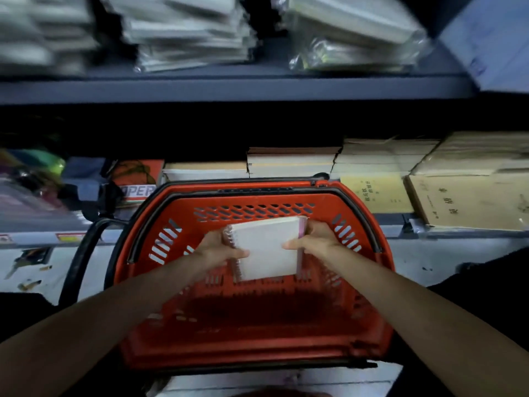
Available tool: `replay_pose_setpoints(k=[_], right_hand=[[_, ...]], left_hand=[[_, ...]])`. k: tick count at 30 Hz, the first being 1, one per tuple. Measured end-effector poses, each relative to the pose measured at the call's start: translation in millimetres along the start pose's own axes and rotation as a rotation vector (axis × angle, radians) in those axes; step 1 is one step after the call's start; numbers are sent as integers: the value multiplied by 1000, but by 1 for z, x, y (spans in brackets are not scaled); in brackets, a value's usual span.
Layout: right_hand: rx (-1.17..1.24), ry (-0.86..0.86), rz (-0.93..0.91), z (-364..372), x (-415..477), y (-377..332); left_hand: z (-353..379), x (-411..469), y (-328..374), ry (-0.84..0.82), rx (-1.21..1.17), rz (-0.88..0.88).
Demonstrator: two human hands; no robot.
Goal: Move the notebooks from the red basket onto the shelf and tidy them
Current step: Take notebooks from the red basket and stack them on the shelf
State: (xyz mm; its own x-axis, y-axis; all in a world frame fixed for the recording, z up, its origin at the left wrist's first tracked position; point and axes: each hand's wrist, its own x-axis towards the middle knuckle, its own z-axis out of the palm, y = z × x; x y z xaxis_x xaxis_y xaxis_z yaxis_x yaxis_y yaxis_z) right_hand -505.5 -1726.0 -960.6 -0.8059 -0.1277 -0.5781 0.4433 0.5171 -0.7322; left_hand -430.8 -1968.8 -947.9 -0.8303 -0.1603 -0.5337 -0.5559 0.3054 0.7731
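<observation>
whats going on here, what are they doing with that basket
A person is holding a white spiral notebook, maybe a thin stack, over the red basket. The left hand grips the spiral edge and the right hand grips the opposite edge. It is not yet on the shelf ahead, which holds wrapped packs above and book stacks below.

Dim light; a grey shelf board (229,87) spans the view, plastic-wrapped paper stacks (186,32) above it, brown-covered book piles (429,173) below it, a stained pale surface (28,267) lower still
</observation>
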Motion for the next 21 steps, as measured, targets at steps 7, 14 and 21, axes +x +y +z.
replay_pose_setpoints(k=[7, 14, 21], right_hand=[[-8, -66, -177, -40, -60, -71], [204, 28, -354, -42, -100, -82], [262, 23, -470, -36, -116, -94]], left_hand=[[-42, -38, 46, -16, -79, 278], [-44, -68, 70, 131, -339, 462], [-61, -79, 89, 148, -649, 456]])
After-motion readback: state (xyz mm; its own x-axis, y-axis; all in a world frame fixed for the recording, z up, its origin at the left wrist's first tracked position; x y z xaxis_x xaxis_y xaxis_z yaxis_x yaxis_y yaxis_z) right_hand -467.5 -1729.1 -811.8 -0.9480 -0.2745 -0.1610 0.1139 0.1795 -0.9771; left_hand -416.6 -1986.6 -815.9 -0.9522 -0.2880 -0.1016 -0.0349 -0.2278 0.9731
